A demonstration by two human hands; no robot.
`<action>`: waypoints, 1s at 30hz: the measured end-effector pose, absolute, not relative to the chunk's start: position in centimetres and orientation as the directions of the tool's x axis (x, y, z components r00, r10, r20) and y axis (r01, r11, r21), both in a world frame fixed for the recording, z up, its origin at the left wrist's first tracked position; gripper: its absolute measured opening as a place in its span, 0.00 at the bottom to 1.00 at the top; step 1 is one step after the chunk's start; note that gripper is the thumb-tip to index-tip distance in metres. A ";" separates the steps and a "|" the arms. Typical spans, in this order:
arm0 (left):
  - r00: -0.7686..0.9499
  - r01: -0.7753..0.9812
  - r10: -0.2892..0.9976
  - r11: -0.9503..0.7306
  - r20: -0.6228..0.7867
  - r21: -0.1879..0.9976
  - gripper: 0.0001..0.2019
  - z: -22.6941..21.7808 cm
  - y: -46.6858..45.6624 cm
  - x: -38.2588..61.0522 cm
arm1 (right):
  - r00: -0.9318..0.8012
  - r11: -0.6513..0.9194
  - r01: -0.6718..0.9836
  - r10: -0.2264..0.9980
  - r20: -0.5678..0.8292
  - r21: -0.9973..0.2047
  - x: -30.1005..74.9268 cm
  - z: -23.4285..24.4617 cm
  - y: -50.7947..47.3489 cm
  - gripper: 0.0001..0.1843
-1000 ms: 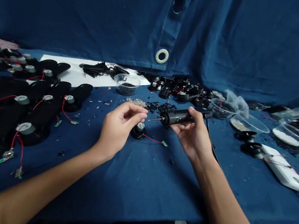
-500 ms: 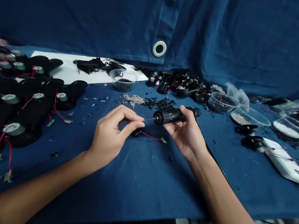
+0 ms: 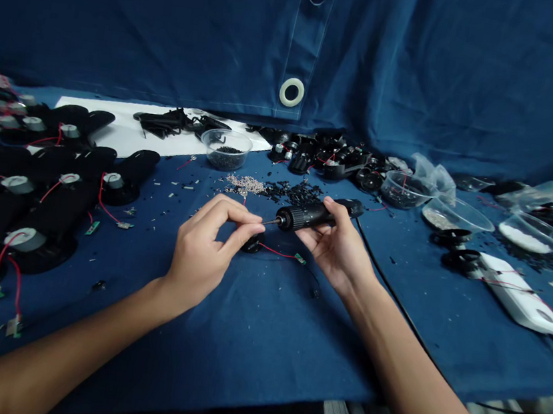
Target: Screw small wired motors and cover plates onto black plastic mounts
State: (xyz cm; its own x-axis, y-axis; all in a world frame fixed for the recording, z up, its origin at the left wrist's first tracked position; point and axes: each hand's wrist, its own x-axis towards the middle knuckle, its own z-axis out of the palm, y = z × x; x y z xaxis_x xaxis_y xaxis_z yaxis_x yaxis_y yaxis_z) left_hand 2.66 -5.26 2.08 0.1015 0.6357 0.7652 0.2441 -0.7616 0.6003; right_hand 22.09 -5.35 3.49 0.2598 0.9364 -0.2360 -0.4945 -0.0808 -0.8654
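My right hand [image 3: 337,245] grips a black soldering iron [image 3: 306,215] by its ribbed barrel, with the thin metal tip pointing left. That tip stops just beside the fingertips of my left hand [image 3: 204,245]. My left thumb and fingers pinch down on a small black round part [image 3: 252,246], mostly hiding it. A red wire [image 3: 275,252] runs from this part to a tiny green circuit board [image 3: 299,259]. A black cord [image 3: 388,281] trails from the iron toward the lower right.
Rows of black padded pieces [image 3: 39,211] with grey discs and red wires lie at left. Behind my hands are silver bits [image 3: 245,184] and black bits [image 3: 298,193]. Clear plastic bowls [image 3: 457,216] stand at right, near a white device [image 3: 522,295], on blue cloth [image 3: 262,319].
My left fingers have come down over the black round part. The iron has moved left, its tip closing on those fingertips, and the view has tilted slightly.
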 end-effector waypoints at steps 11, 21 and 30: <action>0.058 0.366 0.528 -0.801 0.847 0.474 0.04 1.7 -5.3 2.7 | 0.230 -0.113 -0.490 0.940 -0.253 -0.865 21.9 3.2 -5.4 0.15; 0.088 0.403 0.532 -0.792 0.842 0.458 0.05 1.7 -5.4 2.7 | 0.203 -0.151 -0.527 0.933 -0.297 -0.836 21.7 2.7 -5.3 0.15; 0.057 0.338 0.581 -0.777 0.812 0.532 0.17 0.9 -5.3 2.5 | 0.212 -0.150 -0.523 0.931 -0.298 -0.839 22.2 2.7 -5.1 0.15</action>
State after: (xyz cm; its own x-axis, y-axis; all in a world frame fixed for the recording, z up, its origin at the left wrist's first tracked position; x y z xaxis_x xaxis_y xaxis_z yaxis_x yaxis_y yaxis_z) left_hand 2.53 -5.32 0.89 0.0574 0.5810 0.8119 0.3379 -0.7765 0.5318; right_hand 22.18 -5.14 2.73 0.2124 0.9306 -0.2982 -0.5226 -0.1497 -0.8393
